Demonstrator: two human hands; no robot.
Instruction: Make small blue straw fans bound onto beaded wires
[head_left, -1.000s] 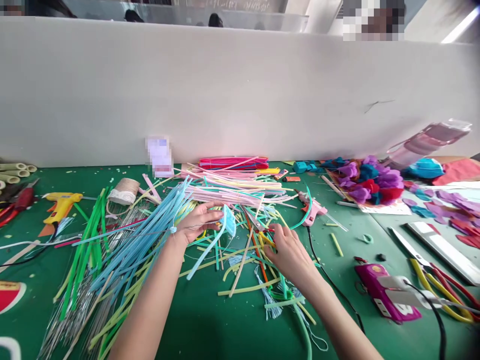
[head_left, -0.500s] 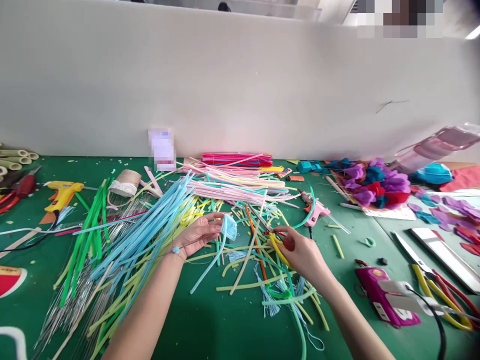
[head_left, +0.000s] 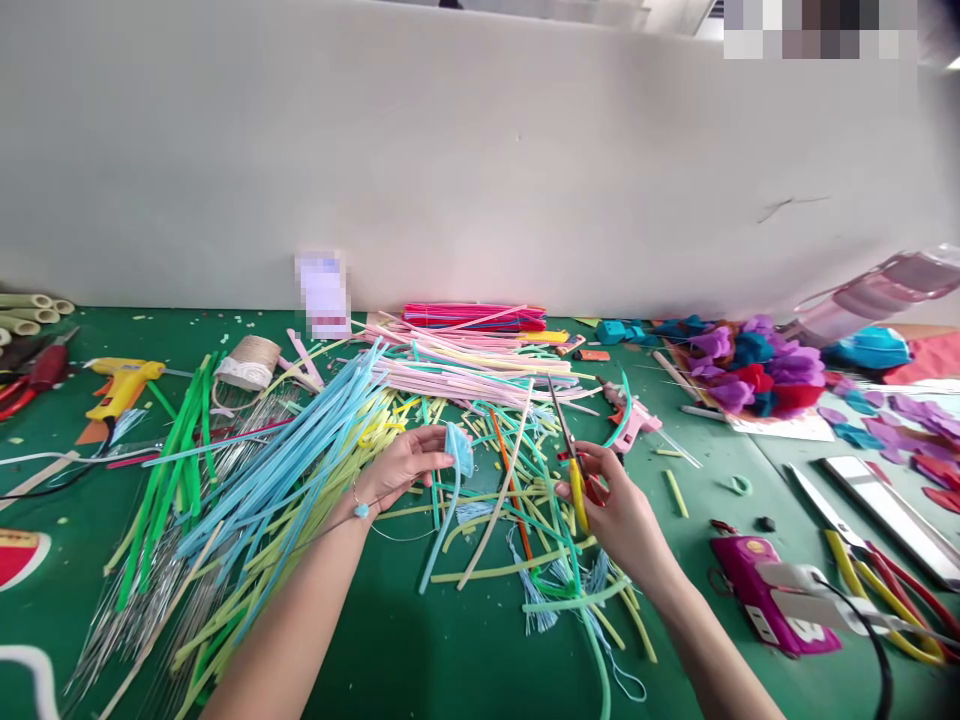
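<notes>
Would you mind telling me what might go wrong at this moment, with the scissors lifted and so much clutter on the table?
1. The right hand holds the scissors blades up, close to the left hand pinching a light blue strip; a hasty snip could nick fingers.
2. The loose pile of strips beneath both hands could snag and scatter.
3. The pink glue gun lies just beyond the right hand; its cord could catch the wrist.

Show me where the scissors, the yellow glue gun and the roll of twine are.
scissors [head_left: 571, 455]: head view, on the blades just above the right hand's fingers.
yellow glue gun [head_left: 120, 385]: head view, on its body.
roll of twine [head_left: 251, 361]: head view, on its wound side.
</notes>
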